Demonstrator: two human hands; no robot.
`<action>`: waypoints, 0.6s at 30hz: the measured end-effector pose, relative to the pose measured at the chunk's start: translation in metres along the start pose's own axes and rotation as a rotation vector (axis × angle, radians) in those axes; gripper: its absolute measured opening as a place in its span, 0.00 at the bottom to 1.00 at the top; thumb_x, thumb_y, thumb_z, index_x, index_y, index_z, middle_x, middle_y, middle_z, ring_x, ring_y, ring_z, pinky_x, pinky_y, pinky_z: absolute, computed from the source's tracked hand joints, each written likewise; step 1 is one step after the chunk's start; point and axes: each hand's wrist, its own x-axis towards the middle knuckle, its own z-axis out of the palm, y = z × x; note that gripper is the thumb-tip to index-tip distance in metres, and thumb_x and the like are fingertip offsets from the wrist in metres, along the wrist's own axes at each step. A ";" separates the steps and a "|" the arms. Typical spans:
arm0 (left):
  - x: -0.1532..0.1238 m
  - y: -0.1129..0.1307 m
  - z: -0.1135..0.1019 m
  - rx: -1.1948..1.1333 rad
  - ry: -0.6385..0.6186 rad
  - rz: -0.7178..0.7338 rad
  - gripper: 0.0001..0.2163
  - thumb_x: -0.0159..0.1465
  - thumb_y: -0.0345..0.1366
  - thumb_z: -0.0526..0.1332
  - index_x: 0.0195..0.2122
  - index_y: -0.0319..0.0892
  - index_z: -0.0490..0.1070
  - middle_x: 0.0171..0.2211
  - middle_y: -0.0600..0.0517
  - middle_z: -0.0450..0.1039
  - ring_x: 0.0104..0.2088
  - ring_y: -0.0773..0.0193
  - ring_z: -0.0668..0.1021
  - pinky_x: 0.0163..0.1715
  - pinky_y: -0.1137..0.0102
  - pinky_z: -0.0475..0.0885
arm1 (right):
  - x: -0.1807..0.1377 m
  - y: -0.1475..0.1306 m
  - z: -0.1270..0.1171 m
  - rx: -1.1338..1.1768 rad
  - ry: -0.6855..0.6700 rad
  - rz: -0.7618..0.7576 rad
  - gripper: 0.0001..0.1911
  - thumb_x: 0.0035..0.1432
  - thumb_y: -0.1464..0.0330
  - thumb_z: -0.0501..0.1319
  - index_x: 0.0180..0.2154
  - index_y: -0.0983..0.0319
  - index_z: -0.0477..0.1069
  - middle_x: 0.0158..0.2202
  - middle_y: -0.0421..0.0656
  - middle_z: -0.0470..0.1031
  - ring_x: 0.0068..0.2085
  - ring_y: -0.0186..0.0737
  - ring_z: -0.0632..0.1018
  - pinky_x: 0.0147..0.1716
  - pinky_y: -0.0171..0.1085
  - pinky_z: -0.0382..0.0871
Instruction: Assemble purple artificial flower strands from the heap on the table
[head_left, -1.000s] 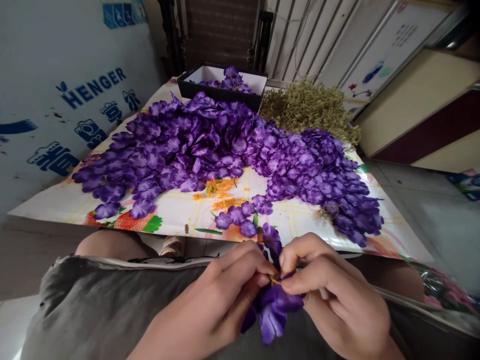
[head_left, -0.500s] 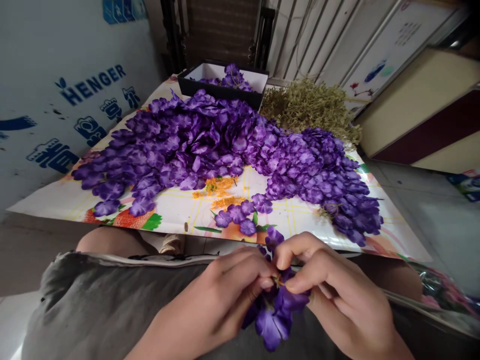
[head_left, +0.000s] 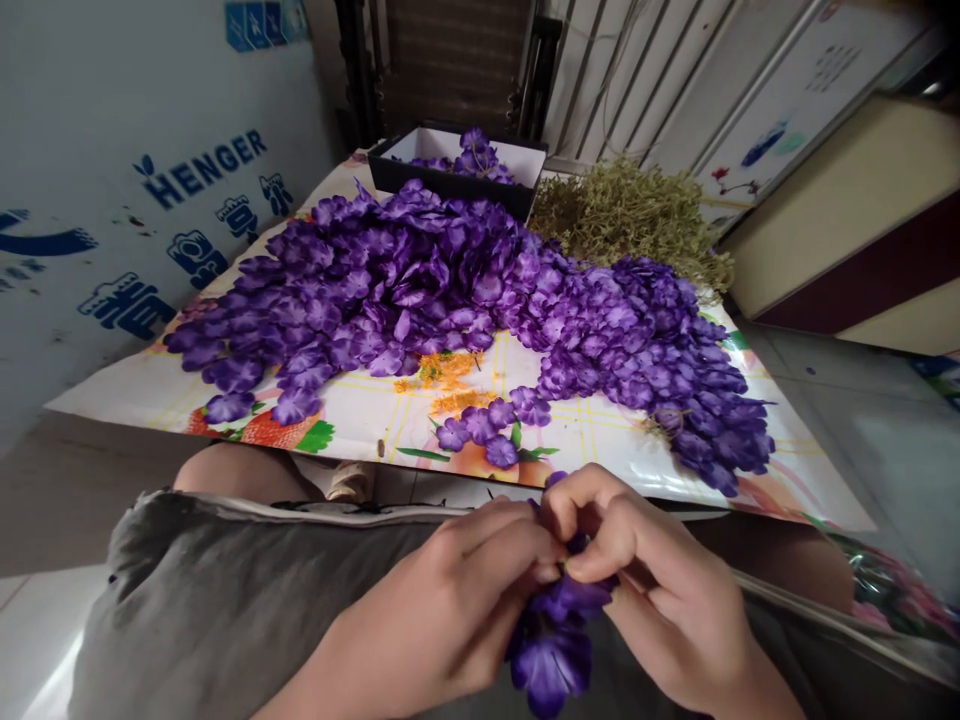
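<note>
My left hand (head_left: 450, 600) and my right hand (head_left: 652, 590) meet over my lap, fingertips pinched together on a cluster of purple fabric flowers (head_left: 555, 640). The cluster hangs down between both hands, its petals partly hidden by my fingers. Ahead on the table lies a large heap of purple fabric petals (head_left: 420, 270), with a few loose petals (head_left: 487, 430) nearest to me.
The table wears a fruit-patterned cloth (head_left: 352, 420). Small orange bits (head_left: 446, 375) lie mid-table. A dark box (head_left: 457, 170) with more purple flowers stands at the back, beside a pile of dry green sprigs (head_left: 630, 210). A wall with blue lettering (head_left: 202, 170) is on the left.
Both hands have pushed closer together, and the petal that stuck up above my fingers has slid down into the cluster. The view has shifted slightly.
</note>
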 end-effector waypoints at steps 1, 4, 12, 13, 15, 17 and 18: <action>0.000 -0.001 0.000 -0.020 -0.002 -0.013 0.09 0.62 0.20 0.50 0.34 0.41 0.61 0.30 0.52 0.67 0.28 0.68 0.68 0.28 0.77 0.64 | 0.000 0.001 0.002 0.002 0.006 -0.004 0.10 0.61 0.79 0.53 0.32 0.58 0.61 0.36 0.40 0.63 0.38 0.37 0.70 0.37 0.38 0.65; 0.001 -0.003 -0.002 -0.107 0.004 -0.078 0.08 0.66 0.24 0.50 0.36 0.40 0.65 0.29 0.53 0.68 0.30 0.69 0.71 0.32 0.78 0.66 | 0.002 0.006 0.007 0.026 0.062 -0.038 0.09 0.61 0.78 0.53 0.34 0.58 0.63 0.37 0.41 0.63 0.39 0.38 0.70 0.39 0.39 0.65; 0.001 -0.002 0.000 -0.125 0.060 -0.173 0.18 0.68 0.27 0.52 0.57 0.48 0.59 0.56 0.50 0.65 0.57 0.66 0.66 0.58 0.73 0.58 | 0.008 0.015 0.013 0.343 0.359 0.144 0.04 0.63 0.70 0.56 0.34 0.57 0.63 0.38 0.39 0.67 0.38 0.35 0.71 0.35 0.34 0.65; 0.001 -0.002 0.000 -0.126 0.078 -0.162 0.17 0.67 0.25 0.52 0.56 0.47 0.60 0.55 0.49 0.65 0.56 0.66 0.67 0.58 0.73 0.58 | 0.008 0.016 0.013 0.386 0.374 0.155 0.04 0.63 0.70 0.56 0.34 0.57 0.63 0.38 0.39 0.68 0.35 0.34 0.71 0.33 0.33 0.65; 0.001 -0.003 0.001 -0.102 0.136 -0.141 0.18 0.66 0.22 0.51 0.54 0.45 0.61 0.53 0.48 0.65 0.54 0.65 0.67 0.56 0.72 0.60 | 0.009 0.018 0.015 0.467 0.406 0.160 0.05 0.64 0.70 0.56 0.34 0.56 0.62 0.36 0.38 0.69 0.31 0.32 0.71 0.30 0.33 0.64; 0.002 -0.006 0.001 -0.066 0.183 -0.122 0.17 0.64 0.20 0.51 0.51 0.44 0.62 0.48 0.49 0.67 0.50 0.66 0.70 0.52 0.73 0.63 | 0.008 0.019 0.017 0.524 0.410 0.154 0.05 0.64 0.70 0.55 0.34 0.56 0.62 0.33 0.37 0.69 0.28 0.31 0.70 0.28 0.33 0.63; 0.003 -0.008 0.001 -0.052 0.202 -0.116 0.16 0.64 0.20 0.52 0.49 0.43 0.63 0.46 0.50 0.68 0.48 0.67 0.71 0.50 0.74 0.65 | 0.008 0.020 0.019 0.533 0.406 0.153 0.05 0.64 0.70 0.55 0.34 0.56 0.62 0.32 0.37 0.69 0.28 0.31 0.70 0.28 0.33 0.63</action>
